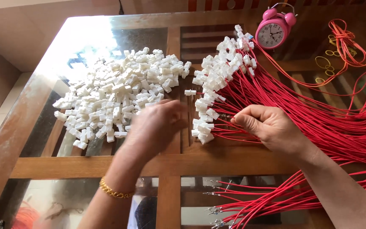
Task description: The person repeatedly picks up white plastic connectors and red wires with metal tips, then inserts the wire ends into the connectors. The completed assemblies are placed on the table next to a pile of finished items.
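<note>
A heap of small white plastic connector housings (119, 91) lies on the glass-topped wooden table (85, 167). My left hand (155, 127), blurred by motion, hovers at the heap's right edge; whether it holds a housing is hidden. My right hand (270, 125) pinches the metal-tipped end of a red wire (227, 115). A row of red wires with white housings on their ends (219, 76) fans out just above my right hand. A bundle of red wires (339, 123) runs off to the right.
A pink twin-bell alarm clock (274, 29) stands at the back. Orange wire loops and yellow rubber bands (339, 46) lie at the back right. More red wires with bare metal terminals (242, 203) lie at the front edge.
</note>
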